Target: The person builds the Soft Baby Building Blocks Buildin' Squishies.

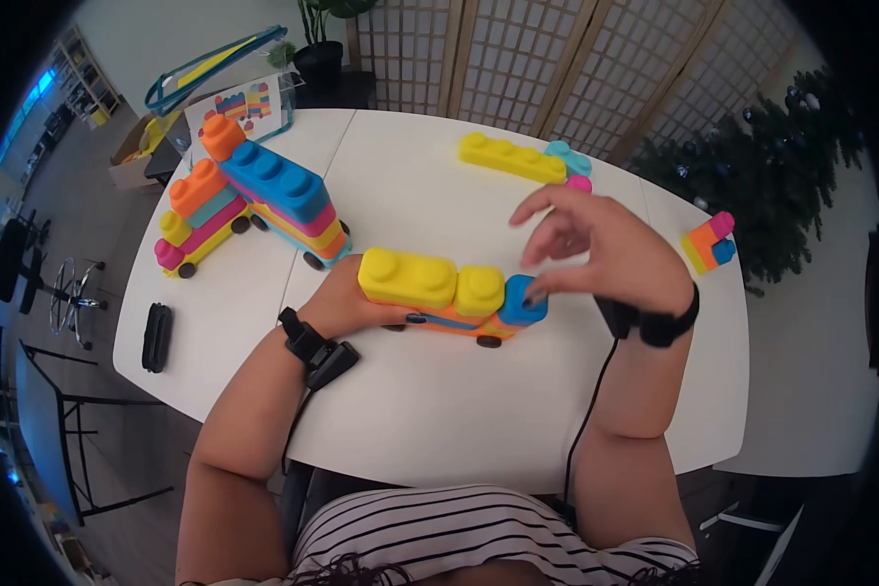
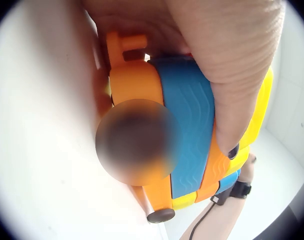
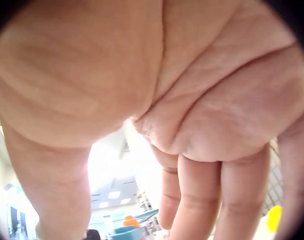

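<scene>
A wheeled block wagon (image 2: 189, 130) stands near the middle of the table, with an orange base, blue and orange layers, and yellow blocks (image 1: 405, 277) on top. My left hand (image 1: 347, 296) grips its left end; in the left wrist view the thumb lies along its side, beside an orange hook (image 2: 134, 42). At the wagon's right end sits a blue block (image 1: 523, 299). Over that end my right hand (image 1: 610, 244) hovers with fingers apart and loosely bent, its thumb tip overlapping the blue block in the head view. Nothing shows between its fingers in the right wrist view.
A taller block train (image 1: 278, 186) stands at the left. A long yellow block (image 1: 513, 158) lies at the back beside a light blue one (image 1: 568, 156). Far right is a small block stack (image 1: 710, 244). A black case (image 1: 157, 337) lies front left; a picture card (image 1: 239, 107) stands behind.
</scene>
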`<state>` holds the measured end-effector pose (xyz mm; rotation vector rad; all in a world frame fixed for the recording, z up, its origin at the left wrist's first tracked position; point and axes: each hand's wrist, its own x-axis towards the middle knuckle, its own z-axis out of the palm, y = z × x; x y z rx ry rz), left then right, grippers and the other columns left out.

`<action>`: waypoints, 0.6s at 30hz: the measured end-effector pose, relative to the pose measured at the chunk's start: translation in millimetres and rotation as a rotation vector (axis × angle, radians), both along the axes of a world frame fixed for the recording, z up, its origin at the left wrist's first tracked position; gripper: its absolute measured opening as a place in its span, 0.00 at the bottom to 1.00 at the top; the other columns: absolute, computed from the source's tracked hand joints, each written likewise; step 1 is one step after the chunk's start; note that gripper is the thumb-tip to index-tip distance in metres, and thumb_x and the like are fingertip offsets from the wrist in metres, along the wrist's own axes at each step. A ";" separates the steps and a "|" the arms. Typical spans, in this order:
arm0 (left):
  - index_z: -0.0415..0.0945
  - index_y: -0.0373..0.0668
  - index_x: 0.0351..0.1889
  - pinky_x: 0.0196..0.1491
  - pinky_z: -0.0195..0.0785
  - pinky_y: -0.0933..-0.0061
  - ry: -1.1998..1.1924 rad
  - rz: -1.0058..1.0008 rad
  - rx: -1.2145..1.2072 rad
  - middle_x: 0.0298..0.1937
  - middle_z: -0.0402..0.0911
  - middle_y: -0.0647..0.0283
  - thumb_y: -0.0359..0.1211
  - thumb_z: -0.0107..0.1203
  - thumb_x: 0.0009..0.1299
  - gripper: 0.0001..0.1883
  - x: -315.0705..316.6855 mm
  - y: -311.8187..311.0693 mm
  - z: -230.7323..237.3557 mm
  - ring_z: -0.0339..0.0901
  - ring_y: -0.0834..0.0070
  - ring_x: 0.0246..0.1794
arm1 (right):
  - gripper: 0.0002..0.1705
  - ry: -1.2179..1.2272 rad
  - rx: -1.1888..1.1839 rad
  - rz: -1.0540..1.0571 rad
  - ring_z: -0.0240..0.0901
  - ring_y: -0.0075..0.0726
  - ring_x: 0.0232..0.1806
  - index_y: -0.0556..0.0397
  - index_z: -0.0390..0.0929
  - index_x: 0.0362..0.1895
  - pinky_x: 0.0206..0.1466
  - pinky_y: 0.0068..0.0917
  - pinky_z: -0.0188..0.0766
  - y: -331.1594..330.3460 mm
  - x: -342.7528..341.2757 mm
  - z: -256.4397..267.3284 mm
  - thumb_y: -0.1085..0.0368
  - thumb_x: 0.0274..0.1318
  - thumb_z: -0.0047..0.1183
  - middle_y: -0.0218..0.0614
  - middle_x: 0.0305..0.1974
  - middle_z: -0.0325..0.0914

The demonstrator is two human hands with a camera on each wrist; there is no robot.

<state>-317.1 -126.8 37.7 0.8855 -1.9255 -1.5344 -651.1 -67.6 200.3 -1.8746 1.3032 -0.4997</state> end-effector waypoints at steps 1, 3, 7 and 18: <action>0.82 0.36 0.64 0.63 0.81 0.68 -0.009 -0.001 -0.040 0.59 0.91 0.60 0.31 0.79 0.64 0.31 -0.4 -0.1 -3.2 0.89 0.72 0.57 | 0.31 -0.029 -0.078 -0.033 0.86 0.34 0.52 0.50 0.81 0.60 0.62 0.36 0.81 -18.8 -13.1 -18.9 0.60 0.55 0.79 0.32 0.47 0.90; 0.82 0.36 0.64 0.63 0.81 0.68 -0.011 0.010 -0.084 0.58 0.92 0.60 0.31 0.79 0.64 0.30 -2.7 -0.3 -3.0 0.89 0.73 0.56 | 0.27 0.088 -0.394 -0.233 0.86 0.42 0.56 0.50 0.82 0.60 0.62 0.36 0.81 -65.3 -41.1 -66.7 0.57 0.62 0.76 0.38 0.54 0.89; 0.82 0.37 0.64 0.62 0.82 0.69 -0.009 -0.006 -0.014 0.58 0.92 0.61 0.31 0.79 0.65 0.29 -2.7 0.8 -2.9 0.89 0.75 0.55 | 0.33 0.682 -0.851 -0.354 0.75 0.53 0.70 0.48 0.82 0.67 0.78 0.45 0.71 -111.1 -75.9 -144.2 0.62 0.58 0.76 0.44 0.67 0.82; 0.82 0.38 0.64 0.62 0.81 0.69 -0.016 0.005 -0.024 0.57 0.92 0.62 0.32 0.80 0.64 0.30 -3.9 1.6 -1.4 0.89 0.75 0.55 | 0.33 0.639 -0.641 -0.443 0.74 0.55 0.69 0.50 0.84 0.66 0.71 0.47 0.76 -112.0 -48.6 -144.2 0.70 0.53 0.74 0.43 0.60 0.83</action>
